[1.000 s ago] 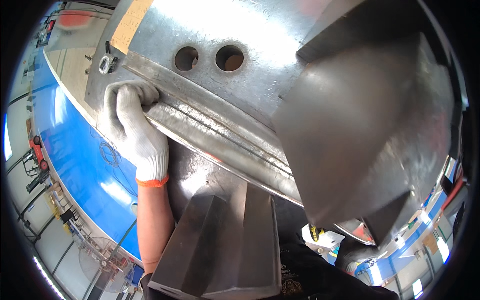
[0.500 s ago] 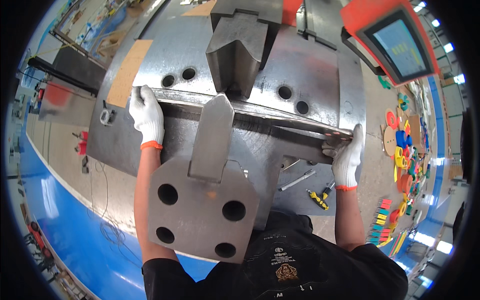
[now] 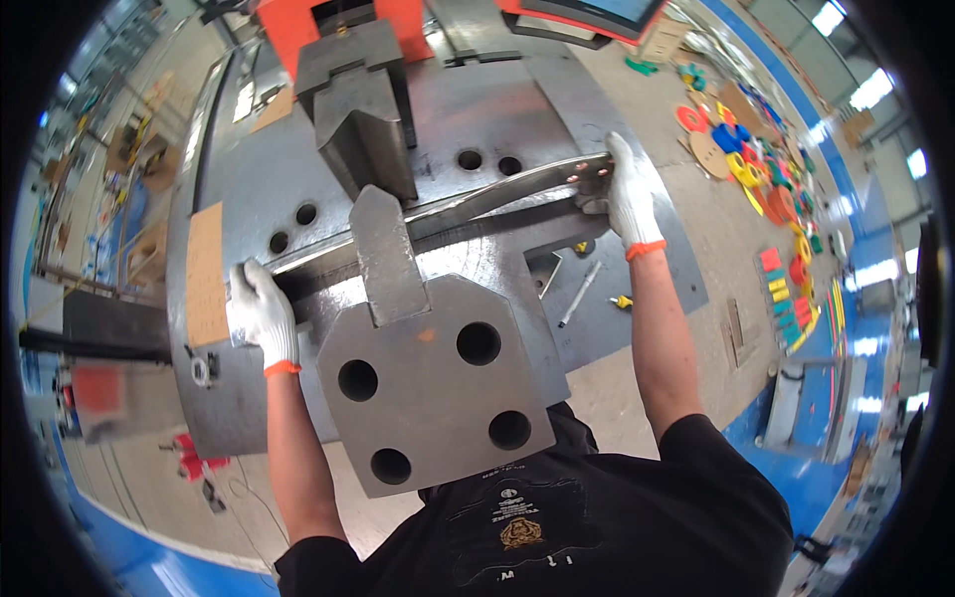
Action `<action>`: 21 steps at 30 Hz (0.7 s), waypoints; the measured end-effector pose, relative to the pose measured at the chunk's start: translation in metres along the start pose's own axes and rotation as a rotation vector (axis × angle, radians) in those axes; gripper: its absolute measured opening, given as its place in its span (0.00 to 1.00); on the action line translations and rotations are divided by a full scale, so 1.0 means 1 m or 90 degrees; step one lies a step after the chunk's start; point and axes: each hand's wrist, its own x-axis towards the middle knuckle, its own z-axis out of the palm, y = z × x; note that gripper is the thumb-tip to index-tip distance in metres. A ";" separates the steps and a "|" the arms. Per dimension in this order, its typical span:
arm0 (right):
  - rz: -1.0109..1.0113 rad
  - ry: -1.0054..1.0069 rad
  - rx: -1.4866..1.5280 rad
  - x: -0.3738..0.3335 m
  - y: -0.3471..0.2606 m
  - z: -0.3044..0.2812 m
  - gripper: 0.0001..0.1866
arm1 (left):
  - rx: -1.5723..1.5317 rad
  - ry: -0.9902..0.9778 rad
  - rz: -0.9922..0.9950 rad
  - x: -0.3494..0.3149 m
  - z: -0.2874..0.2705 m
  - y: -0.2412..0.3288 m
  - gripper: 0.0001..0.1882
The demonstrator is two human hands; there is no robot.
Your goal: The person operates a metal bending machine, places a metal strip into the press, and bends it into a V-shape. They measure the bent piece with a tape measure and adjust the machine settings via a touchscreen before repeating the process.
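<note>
A long, thin metal bar (image 3: 507, 191) runs across the steel machine bed, passing between a pointed steel punch (image 3: 386, 254) and a V-notched steel block (image 3: 363, 139). My right hand (image 3: 631, 199), in a white glove, is closed round the bar's right end, where several copper-coloured spots show. At the left end my gloved left hand (image 3: 262, 313) grips the bar, its fingers partly hidden. The punch is joined to a thick plate (image 3: 433, 373) with several round holes, which stands between my forearms. It hides the middle of the bar.
On the bed (image 3: 477, 129) are round holes, a brown board strip (image 3: 207, 274) and a small round tool (image 3: 202, 368). A pen-like rod (image 3: 580, 294) and a yellow-black tool (image 3: 622, 301) lie near my right forearm. A red-framed screen (image 3: 597, 15) stands behind; coloured rolls (image 3: 756, 164) lie on the floor.
My view has turned, so the bar and bed now slant up to the right. The bar's right part shows more of its broad face. Both hands remain at its ends.
</note>
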 end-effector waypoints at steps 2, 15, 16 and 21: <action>-0.022 0.035 0.025 0.003 0.007 -0.002 0.25 | 0.008 0.006 0.013 -0.001 0.002 0.002 0.19; -0.187 0.081 -0.204 0.004 0.018 -0.009 0.23 | 0.038 -0.061 -0.001 -0.001 0.001 -0.003 0.19; -0.176 0.088 -0.105 -0.001 0.011 0.002 0.21 | -0.003 -0.079 -0.014 0.000 -0.003 -0.002 0.18; 0.060 0.025 0.050 0.008 0.006 -0.002 0.26 | -0.130 -0.096 -0.047 -0.001 -0.010 0.010 0.15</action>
